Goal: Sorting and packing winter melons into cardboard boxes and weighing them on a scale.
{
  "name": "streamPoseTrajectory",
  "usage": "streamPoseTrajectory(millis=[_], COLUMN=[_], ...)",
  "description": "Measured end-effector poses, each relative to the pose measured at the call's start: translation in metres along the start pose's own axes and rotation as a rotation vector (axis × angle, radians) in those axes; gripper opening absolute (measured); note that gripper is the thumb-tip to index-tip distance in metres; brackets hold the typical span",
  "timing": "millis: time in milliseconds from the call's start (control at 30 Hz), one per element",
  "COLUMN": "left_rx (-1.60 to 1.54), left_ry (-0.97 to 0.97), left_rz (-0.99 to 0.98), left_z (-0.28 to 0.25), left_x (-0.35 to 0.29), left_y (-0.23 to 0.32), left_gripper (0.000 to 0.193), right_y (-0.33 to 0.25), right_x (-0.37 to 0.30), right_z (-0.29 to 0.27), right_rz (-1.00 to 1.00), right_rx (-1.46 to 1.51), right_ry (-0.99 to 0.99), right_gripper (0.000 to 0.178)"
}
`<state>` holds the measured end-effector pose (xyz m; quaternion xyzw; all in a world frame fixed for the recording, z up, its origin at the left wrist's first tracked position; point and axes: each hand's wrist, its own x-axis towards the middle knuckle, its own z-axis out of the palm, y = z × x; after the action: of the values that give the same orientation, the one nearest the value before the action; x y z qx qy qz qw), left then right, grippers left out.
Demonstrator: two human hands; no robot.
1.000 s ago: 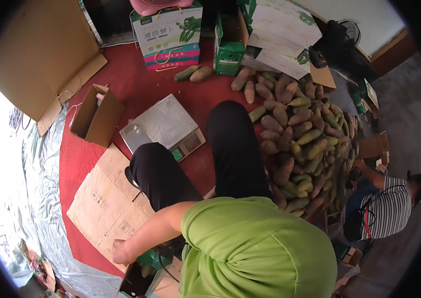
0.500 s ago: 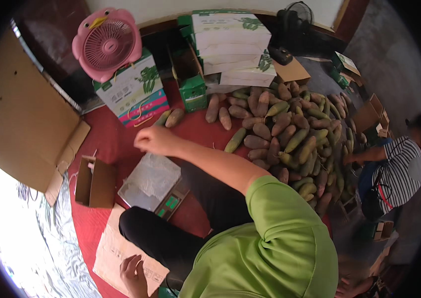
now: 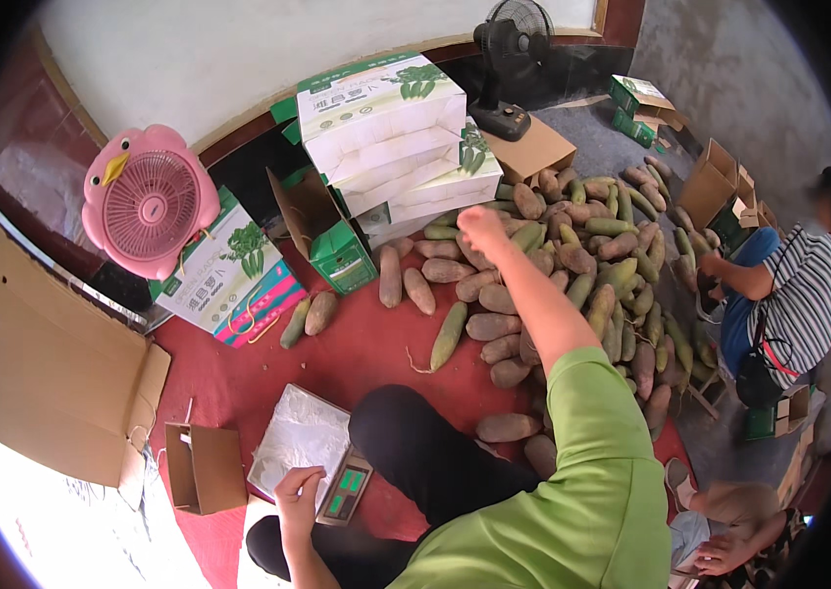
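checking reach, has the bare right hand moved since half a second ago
Yes, the right hand moved rightward, from the silver flat scale toward the brown-green vegetable pile.

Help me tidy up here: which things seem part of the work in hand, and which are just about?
Likely in use:
vegetable pile, right hand over it
scale, left hand beside it
carton stack, printed with vegetables

Probably just about:
pink fan
black fan
brown cardboard at left
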<state>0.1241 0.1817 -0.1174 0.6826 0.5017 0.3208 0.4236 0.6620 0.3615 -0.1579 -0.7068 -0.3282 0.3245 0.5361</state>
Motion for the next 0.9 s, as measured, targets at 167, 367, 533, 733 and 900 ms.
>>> streamPoseTrajectory(millis=[167, 367, 533, 733, 900], left_rx=[0.002, -0.024, -0.060, -0.024, -0.038], left_ry=[0.102, 0.080, 0.122, 0.106, 0.108], left_rz=[-0.225, -0.299, -0.439, -0.472, -0.462], left_z=[-0.011, -0.014, -0.017, -0.017, -0.014], left_x=[0.001, 0.011, 0.006, 0.004, 0.004], left_y=[-0.036, -0.056, -0.061, -0.065, -0.064], left_gripper=[0.013, 0.015, 0.015, 0.014, 0.014], right_y=[0.002, -0.044, -0.087, -0.105, -0.086], right_x=[0.093, 0.173, 0.190, 0.208, 0.205], right_z=[-0.023, -0.043, -0.032, -0.027, -0.024], right_rz=[-0.155, -0.367, -0.366, -0.384, -0.524], right_rx=[-0.164, -0.137, -0.105, 0.063, 0.094], right_ry=[0.236, 0.405, 0.406, 0.303, 0.280], right_gripper=[0.035, 0.056, 0.079, 0.083, 0.065])
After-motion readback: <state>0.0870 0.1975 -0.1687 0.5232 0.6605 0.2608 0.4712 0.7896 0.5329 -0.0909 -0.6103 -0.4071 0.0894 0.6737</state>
